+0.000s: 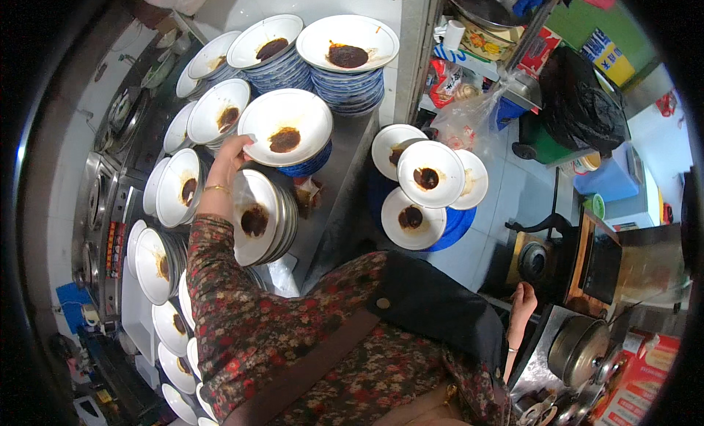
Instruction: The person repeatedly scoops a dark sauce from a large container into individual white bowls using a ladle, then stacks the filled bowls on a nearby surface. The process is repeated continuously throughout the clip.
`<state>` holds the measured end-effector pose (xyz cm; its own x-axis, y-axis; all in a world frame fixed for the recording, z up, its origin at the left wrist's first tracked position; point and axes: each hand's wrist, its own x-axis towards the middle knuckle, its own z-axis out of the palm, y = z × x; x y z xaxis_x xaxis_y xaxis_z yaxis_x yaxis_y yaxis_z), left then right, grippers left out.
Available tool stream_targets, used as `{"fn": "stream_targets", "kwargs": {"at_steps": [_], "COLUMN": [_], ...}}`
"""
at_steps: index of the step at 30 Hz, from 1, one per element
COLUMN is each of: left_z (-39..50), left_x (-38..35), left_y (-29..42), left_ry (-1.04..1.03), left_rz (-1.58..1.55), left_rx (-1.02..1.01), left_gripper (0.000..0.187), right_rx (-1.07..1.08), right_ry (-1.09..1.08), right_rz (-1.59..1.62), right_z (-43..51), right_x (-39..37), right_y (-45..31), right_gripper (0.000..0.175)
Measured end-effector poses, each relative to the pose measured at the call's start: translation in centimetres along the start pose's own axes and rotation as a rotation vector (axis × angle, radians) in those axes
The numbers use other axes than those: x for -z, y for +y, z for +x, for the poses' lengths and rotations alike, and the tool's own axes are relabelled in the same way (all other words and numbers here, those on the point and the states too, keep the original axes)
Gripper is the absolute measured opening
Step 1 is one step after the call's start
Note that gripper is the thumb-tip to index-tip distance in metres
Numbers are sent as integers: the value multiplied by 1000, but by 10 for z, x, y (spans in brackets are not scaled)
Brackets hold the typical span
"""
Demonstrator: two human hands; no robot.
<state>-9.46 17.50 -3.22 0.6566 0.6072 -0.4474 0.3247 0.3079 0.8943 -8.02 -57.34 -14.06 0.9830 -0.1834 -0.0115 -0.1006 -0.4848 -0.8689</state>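
Note:
My left hand [236,149] grips the left rim of a wide white bowl [308,112] with dark brown sauce in its middle. This bowl sits above a blue-patterned stack [313,163] and looks slightly tilted. Just below my left forearm leans a stack of white bowls [258,195], its top one holding sauce too. A sauced white bowl [209,112] on another stack is close behind my fingers. Away to the right, beside a dark stove-like unit, my right hand [524,299] hangs low with its fingers partly curled. Whether it holds anything is unclear.
Several bowl stacks [346,87] crowd the steel counter [352,156]. Sauced bowls [432,164] overlap on a blue round stool [459,228] to the right. A lidded pot [577,349] stands at lower right, a green bin [561,134] with a black bag at upper right.

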Motion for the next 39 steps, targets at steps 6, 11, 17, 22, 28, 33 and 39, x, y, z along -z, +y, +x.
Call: {"fn": "stream_targets", "kwargs": {"at_steps": [6,11,17,22,28,33,39], "left_z": [-42,-124,-245,-300,-354,-426,-480], "left_x": [0,-11,-103,-208,-293,-296,-302], "left_y": [15,13,-32,-94,-153,-215,-275], "left_ry": [84,35,-108,-515,-961,-1208,-1406], "left_rz": [9,11,61,78,278,112,24], "left_rx": [-95,-200,-162,0,-32,407,720], "left_gripper": [28,25,35,30,29,42,53], "right_rx": [-114,41,-77,-279,-595,-438,-321], "right_ry": [-73,-53,-289,-603,-580,-296,-29], "right_rz": [20,-176,437,978,1906,1969,1903], "right_z": [2,17,23,-7,-89,-186,-274], "right_x": [14,15,-50,-71,23,82,132], "right_y": [7,8,-39,-94,-48,7,47], "right_gripper": [17,19,23,24,25,24,22]}}
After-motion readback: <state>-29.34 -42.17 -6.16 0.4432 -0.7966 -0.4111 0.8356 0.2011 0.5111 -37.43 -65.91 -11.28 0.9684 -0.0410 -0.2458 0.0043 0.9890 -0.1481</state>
